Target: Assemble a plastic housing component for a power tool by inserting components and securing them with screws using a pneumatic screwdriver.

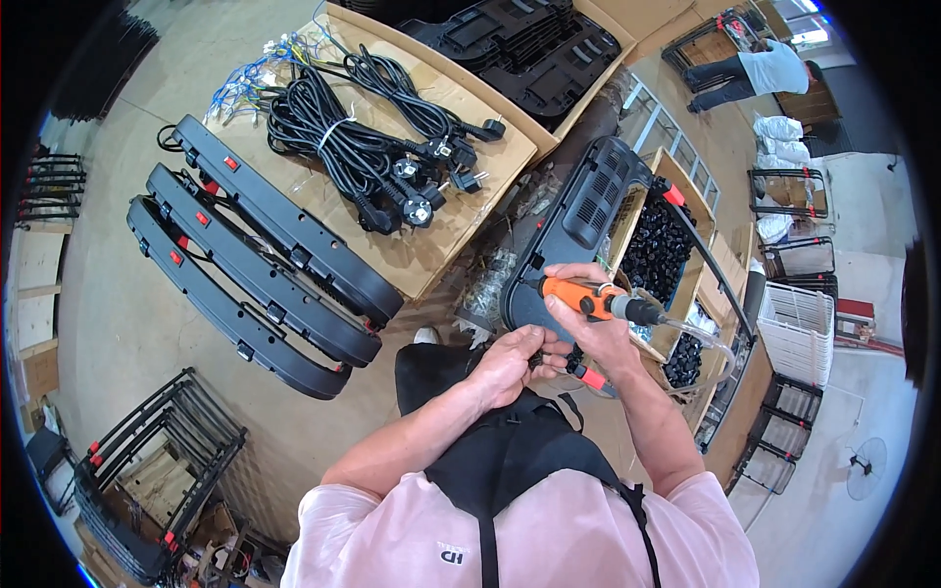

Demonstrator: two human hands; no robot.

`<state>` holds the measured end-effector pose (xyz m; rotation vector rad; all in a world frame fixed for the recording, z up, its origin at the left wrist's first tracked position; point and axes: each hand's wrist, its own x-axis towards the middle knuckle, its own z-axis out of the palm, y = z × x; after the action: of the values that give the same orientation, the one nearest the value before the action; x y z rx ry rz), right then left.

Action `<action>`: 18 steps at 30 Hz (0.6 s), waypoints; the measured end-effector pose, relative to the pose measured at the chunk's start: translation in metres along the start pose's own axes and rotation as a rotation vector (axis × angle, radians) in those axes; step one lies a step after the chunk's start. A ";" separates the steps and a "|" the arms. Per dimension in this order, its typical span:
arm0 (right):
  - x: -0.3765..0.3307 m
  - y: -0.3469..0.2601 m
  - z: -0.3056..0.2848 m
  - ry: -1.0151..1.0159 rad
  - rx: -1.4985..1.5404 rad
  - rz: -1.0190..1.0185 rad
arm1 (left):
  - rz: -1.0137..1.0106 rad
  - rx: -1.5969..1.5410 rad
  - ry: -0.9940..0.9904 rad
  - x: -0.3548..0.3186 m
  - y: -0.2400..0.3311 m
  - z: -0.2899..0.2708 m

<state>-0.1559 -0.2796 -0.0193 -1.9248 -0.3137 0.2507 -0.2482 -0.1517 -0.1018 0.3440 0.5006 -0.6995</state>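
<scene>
My right hand (586, 312) grips an orange and black pneumatic screwdriver (600, 301) with a clear air hose (698, 330) trailing to the right. Its tip points left onto a long black plastic housing (578, 220) that leans across my lap. My left hand (513, 361) pinches a small dark part against the near end of that housing, just below the tool. Both hands are close together, almost touching.
Three long black housings (257, 269) with red switches lie on the floor to the left. A flat cardboard sheet (461, 211) carries bundled black power cords (368, 137). Boxes of small black parts (655, 250) stand to the right. Another person (750, 73) bends far back.
</scene>
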 end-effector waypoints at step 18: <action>0.006 -0.001 0.004 -0.053 -0.058 0.009 | 0.185 0.108 0.111 -0.007 0.006 -0.033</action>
<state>-0.1514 -0.2736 -0.0204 -1.9797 -0.3511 0.3017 -0.2593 -0.1284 -0.1243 0.5264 0.5302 -0.5310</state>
